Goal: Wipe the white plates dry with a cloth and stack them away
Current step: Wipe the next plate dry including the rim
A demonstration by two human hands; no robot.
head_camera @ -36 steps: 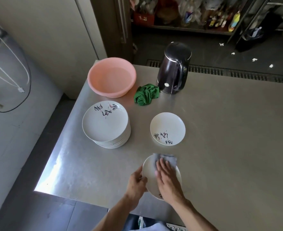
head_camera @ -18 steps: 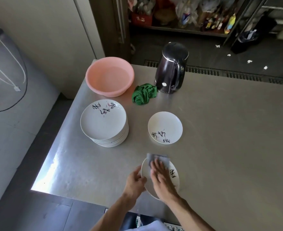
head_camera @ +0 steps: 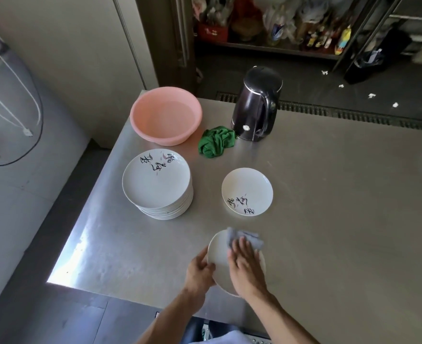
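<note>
Your left hand (head_camera: 200, 271) grips the near-left rim of the white plate (head_camera: 218, 252) you are drying, with fingers and thumb curled round its edge. Your right hand (head_camera: 246, 269) lies flat on the plate's face. Its fingers are straight and close together, and they press the grey cloth (head_camera: 252, 238) down onto the plate. The cloth sticks out past your fingertips and over the plate's far rim. That hand covers much of the plate, so only the left part of its face shows. The plate is at the near edge of the steel table (head_camera: 329, 219); this view does not show whether it rests on the surface or is held just off it.

Beyond your hands, a single plate (head_camera: 247, 184) with black brush lettering lies face up on its own. To its left stands the stack of plates (head_camera: 156, 184), the top one lettered too — the two are apart, with bare steel between them. Farther back, a pink basin (head_camera: 166, 115) sits at the table's far left corner. A crumpled green cloth (head_camera: 217, 145) lies between the basin and a dark kettle (head_camera: 254, 108) — right up against the kettle's base, though you cannot tell whether it touches it.
</note>
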